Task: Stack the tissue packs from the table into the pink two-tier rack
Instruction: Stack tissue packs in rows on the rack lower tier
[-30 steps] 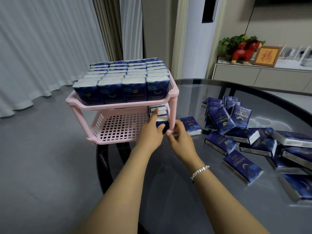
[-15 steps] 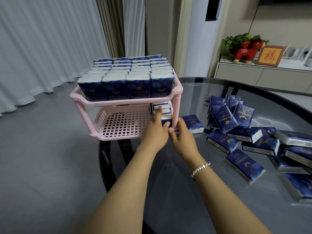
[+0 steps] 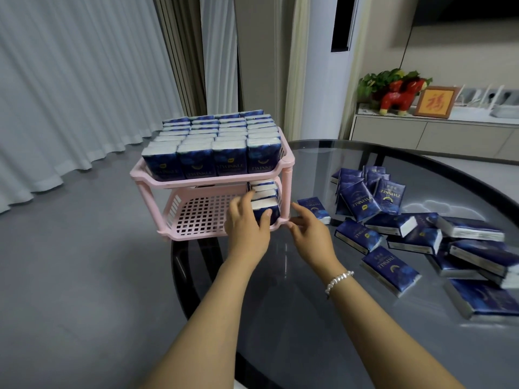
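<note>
The pink two-tier rack (image 3: 213, 179) stands at the edge of the round glass tabletop (image 3: 309, 318). Its top shelf is full of blue tissue packs (image 3: 213, 153) standing upright in neat rows, packed tight so they prop each other up.

The bottom shelf has only a short row of packs (image 3: 265, 196), tucked into the right corner beside the pink post. I think starting in the corner lets the wall and post stop them from tipping.

The left hand (image 3: 247, 224) reaches into the bottom shelf. Its fingers and thumb curl round the front pack of that row, likely to push it straight and hold it up against the others.

The right hand (image 3: 309, 230) is just outside the rack, near the post, with its fingers loose and spread. It holds nothing. It may be getting ready to fetch another pack.

Many more loose packs (image 3: 393, 220) lie in a messy pile on the tabletop to the right, some flat, some leaning on each other. One lone pack (image 3: 314, 209) lies closest to the rack, easy to grab. Most of the bottom shelf is not yet filled.
</note>
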A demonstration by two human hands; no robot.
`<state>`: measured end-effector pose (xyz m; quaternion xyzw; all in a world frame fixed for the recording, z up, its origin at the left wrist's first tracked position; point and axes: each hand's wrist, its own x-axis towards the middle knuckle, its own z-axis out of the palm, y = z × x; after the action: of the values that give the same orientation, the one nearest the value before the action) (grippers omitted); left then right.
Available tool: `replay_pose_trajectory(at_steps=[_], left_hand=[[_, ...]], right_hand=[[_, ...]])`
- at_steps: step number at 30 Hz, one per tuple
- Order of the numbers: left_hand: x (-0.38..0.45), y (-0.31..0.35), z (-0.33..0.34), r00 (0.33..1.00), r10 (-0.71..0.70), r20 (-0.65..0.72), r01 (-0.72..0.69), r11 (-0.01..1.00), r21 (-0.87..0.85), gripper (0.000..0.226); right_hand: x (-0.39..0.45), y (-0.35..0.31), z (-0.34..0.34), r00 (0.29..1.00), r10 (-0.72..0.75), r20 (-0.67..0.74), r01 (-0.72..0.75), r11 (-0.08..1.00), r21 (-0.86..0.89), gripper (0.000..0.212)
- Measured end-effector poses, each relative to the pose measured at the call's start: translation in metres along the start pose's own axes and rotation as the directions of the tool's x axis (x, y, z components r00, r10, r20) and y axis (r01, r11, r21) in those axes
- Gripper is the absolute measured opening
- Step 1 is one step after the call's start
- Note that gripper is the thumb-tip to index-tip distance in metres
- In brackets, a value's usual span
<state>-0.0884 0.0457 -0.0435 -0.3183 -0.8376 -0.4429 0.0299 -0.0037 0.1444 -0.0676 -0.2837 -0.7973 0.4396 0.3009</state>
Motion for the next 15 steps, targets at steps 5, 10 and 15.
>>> replay_pose_trajectory(at_steps=[5,10,15], left_hand=[[-0.017,0.025,0.004,0.985,0.089,-0.146,-0.090,0.996,-0.001,0.013],[-0.032,0.039,0.033,0.986,0.070,0.153,-0.053,0.992,-0.111,0.024],[-0.028,0.046,0.068,0.892,-0.159,0.423,0.239,0.961,-0.142,0.048]], right_hand=[[-0.012,0.001,-0.030,0.994,0.012,-0.106,-0.029,0.987,-0.160,0.035],[-0.009,0.010,-0.064,0.999,-0.002,-0.052,-0.017,0.934,-0.356,0.032],[0.013,0.010,-0.084,0.983,0.154,0.099,-0.105,0.916,-0.387,0.043]])
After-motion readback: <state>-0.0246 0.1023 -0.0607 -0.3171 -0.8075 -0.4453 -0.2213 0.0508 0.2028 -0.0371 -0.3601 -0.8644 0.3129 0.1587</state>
